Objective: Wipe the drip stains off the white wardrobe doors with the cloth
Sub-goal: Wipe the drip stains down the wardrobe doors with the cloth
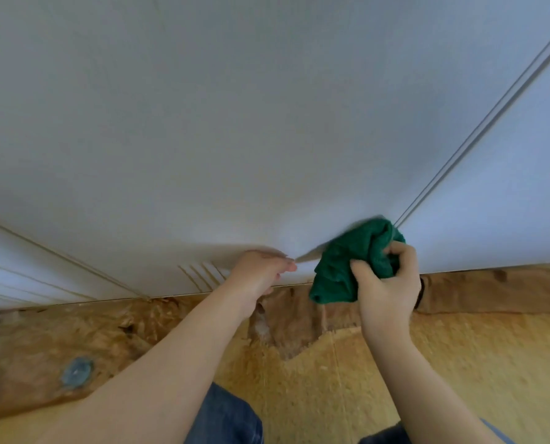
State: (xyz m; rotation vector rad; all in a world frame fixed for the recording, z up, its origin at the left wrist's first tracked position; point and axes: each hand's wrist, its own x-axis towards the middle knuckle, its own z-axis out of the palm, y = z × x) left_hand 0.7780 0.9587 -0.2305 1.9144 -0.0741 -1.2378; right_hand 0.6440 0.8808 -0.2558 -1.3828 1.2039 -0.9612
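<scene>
View from the head camera, looking down along the lower part of the white wardrobe doors (pixel 235 139) to the floor (pixel 459 363). The right hand (pixel 387 283) has its grip closed around a bunched green cloth (pixel 350 257); thumb and fingers wrap the lower right of the bundle, and the upper part of the cloth lies against the door surface, its top edge blurred. The cloth sits near the bottom edge of the door, right at the lower end of the narrow vertical seam (pixel 491 113) that separates this door from the next one to the right. One fold of the cloth hangs down past the door's bottom edge. The left hand (pixel 262 270) rests against the same door just left of the cloth, fingers together and extended toward it, holding nothing; hand and cloth stand close but apart. A short group of slanted grooves (pixel 200 274) marks the door just left of the left hand. The floor below is yellow-brown with a worn, torn patch (pixel 286 328) beneath the hands. Blue denim trouser legs (pixel 225 418) appear at the lower edge
</scene>
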